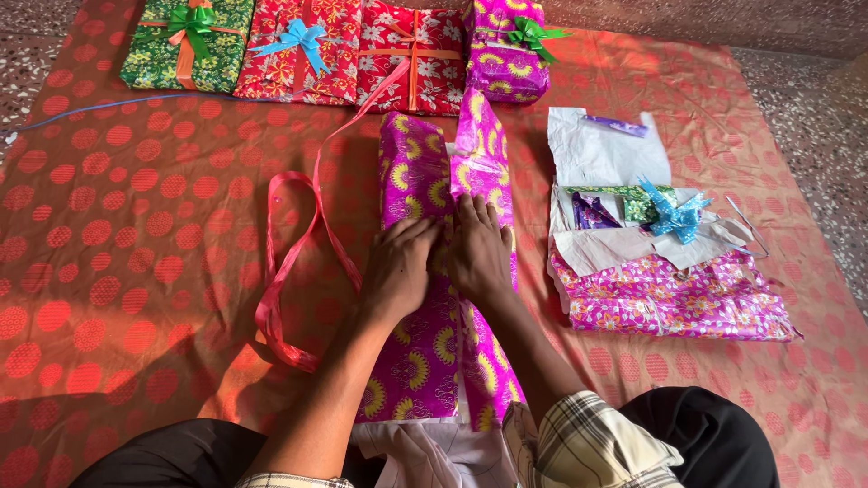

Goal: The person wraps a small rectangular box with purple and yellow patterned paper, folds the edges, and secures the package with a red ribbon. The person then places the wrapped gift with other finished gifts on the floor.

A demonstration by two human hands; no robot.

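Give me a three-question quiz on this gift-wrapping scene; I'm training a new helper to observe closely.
1. True or false: both hands press on the magenta-wrapped parcel.
2. What lies loose just left of the left hand? A) scissors B) red ribbon C) tape roll
3. How many wrapped gifts line the far edge of the mat?

Key: 1 true, the right hand too; 2 B, the red ribbon; 3 four, the green gift leftmost.
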